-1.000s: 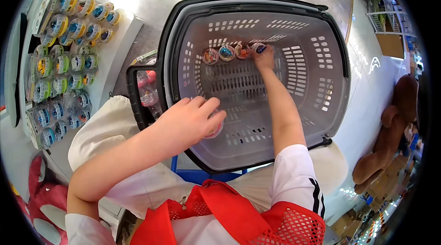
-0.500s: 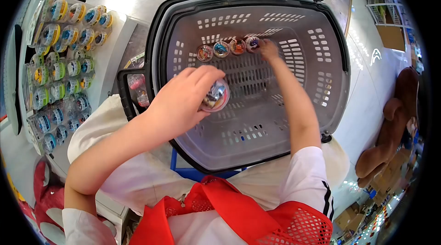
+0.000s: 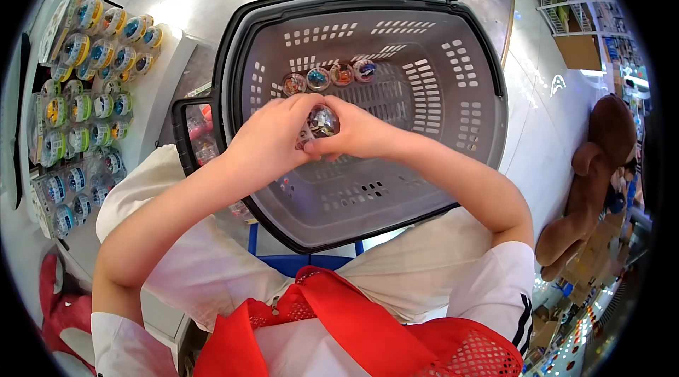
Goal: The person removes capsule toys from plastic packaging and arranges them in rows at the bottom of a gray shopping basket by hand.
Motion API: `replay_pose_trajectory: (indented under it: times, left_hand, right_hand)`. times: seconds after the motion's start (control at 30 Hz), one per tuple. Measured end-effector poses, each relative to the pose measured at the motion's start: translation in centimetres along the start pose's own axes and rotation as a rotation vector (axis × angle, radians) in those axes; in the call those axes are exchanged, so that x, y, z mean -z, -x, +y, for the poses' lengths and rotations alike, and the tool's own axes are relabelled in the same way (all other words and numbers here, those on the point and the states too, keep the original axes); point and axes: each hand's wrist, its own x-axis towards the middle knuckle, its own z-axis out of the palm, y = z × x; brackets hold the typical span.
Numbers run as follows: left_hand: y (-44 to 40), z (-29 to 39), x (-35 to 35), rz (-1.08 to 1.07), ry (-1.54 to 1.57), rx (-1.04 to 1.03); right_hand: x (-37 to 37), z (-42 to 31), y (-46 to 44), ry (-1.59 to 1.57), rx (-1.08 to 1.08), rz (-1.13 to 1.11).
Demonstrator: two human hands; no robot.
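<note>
Over the grey basket (image 3: 438,172), my left hand (image 3: 272,133) and my right hand (image 3: 353,129) meet around a clear capsule ball (image 3: 324,121) with dark and silvery contents. Fingers of both hands wrap its sides; part of the ball and whatever lies under my left fingers are hidden. Several capsules stand in a row along the far inner side of the basket: one with red and white contents (image 3: 294,84), a blue one (image 3: 317,78), an orange one (image 3: 341,73) and a purple-blue one (image 3: 364,70).
At the left, a white shelf (image 3: 166,73) bears packed capsules (image 3: 79,140) in rows. Pink capsules (image 3: 205,147) lie beside the basket's handle (image 3: 182,140). A blue stand (image 3: 304,261) is under the basket. Brown plush (image 3: 583,186) lies right, a red plush (image 3: 67,313) lower left.
My right hand has left the capsule row and come back to my left hand. Both hands now hold the capsule that my left hand raised. The view has shifted slightly.
</note>
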Motion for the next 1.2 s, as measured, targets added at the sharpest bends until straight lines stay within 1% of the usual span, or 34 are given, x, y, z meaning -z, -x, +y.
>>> replay_pose_trajectory:
  times: [0.03,0.13,0.2,0.27,0.33,0.4,0.43,0.67,0.7,0.8,0.87,0.9,1.0,1.07,1.13,1.17,1.2]
  left_hand:
    - [0.2,-0.4,-0.3,-0.039,0.048,0.010]
    - [0.5,0.2,0.6,0.137,-0.133,-0.199]
    - [0.6,0.4,2.1,0.130,-0.330,-0.206]
    - [0.9,-0.5,2.3,0.135,-0.555,-0.151]
    - [1.4,-1.3,2.8,0.074,-0.678,-0.106]
    - [1.6,-1.5,2.9,0.019,-0.753,-0.089]
    - [1.6,-1.8,3.2,-0.015,-0.770,-0.089]
    - [1.4,-3.0,3.1,-0.120,-0.772,-0.074]
    - [1.3,-3.0,3.2,-0.130,-0.759,-0.079]
    - [1.3,-3.2,3.3,-0.138,-0.735,-0.087]
    - [1.3,-3.3,3.4,-0.141,-0.732,-0.086]
    - [1.3,-3.3,3.4,-0.143,-0.732,-0.085]
    - [1.5,-3.3,3.5,-0.128,-0.731,-0.098]
    - [1.6,-3.2,3.5,-0.134,-0.715,-0.084]
    - [1.7,-3.1,3.4,-0.131,-0.714,-0.079]
    - [1.8,-3.2,3.3,-0.129,-0.721,-0.081]
    - [1.9,-3.2,3.2,-0.129,-0.729,-0.084]
  right_hand:
    - [-0.2,0.7,-0.3,-0.053,-0.047,0.042]
    - [1.8,5.1,-2.0,-0.124,-0.204,0.348]
    - [5.7,10.1,-3.6,-0.207,-0.194,0.575]
    - [9.9,15.0,-6.1,-0.144,-0.268,1.003]
    - [14.4,18.3,-7.7,-0.022,-0.333,1.126]
    - [19.7,23.4,-10.3,0.078,-0.300,1.061]
    - [20.3,23.7,-11.6,0.127,-0.312,1.109]
    - [20.0,25.8,-14.3,0.430,-0.185,1.191]
    - [19.7,25.8,-14.4,0.460,-0.221,1.187]
    - [19.1,25.4,-14.2,0.430,-0.220,1.196]
    - [19.7,27.6,-15.2,0.467,-0.118,1.284]
    - [19.3,27.4,-15.3,0.484,-0.065,1.326]
    - [17.7,26.8,-14.6,0.415,-0.029,1.497]
    - [18.1,30.6,-16.0,0.240,-0.161,1.275]
    - [17.1,29.7,-16.1,-0.080,-0.225,1.154]
    - [14.1,25.2,-15.4,-0.318,-0.226,1.135]
    - [12.3,22.6,-15.0,-0.558,-0.225,1.106]
